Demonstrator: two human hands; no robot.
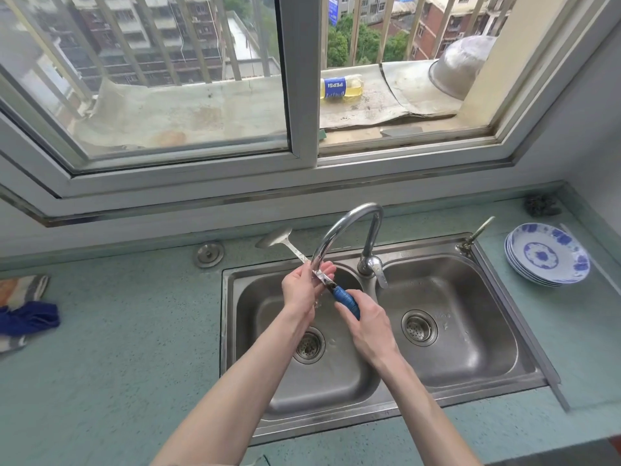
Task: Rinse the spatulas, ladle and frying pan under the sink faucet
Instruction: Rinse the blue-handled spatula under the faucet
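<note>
Green speckled countertop (127, 348) surrounds a steel double sink (379, 410) below a sliding window; both basins hold only their drain strainers and some water. Over the left basin, under the curved faucet (339, 230), a metal spatula (285, 245) lies slanted, blade up and to the left beyond the sink's rim. The right hand (368, 326) grips its blue handle, fingers curled round it. The left hand (302, 290) closes on the wet metal shaft beneath the spout. Both forearms reach forward from below, converging. Blue-patterned plates (546, 257) are stacked on the right.
</note>
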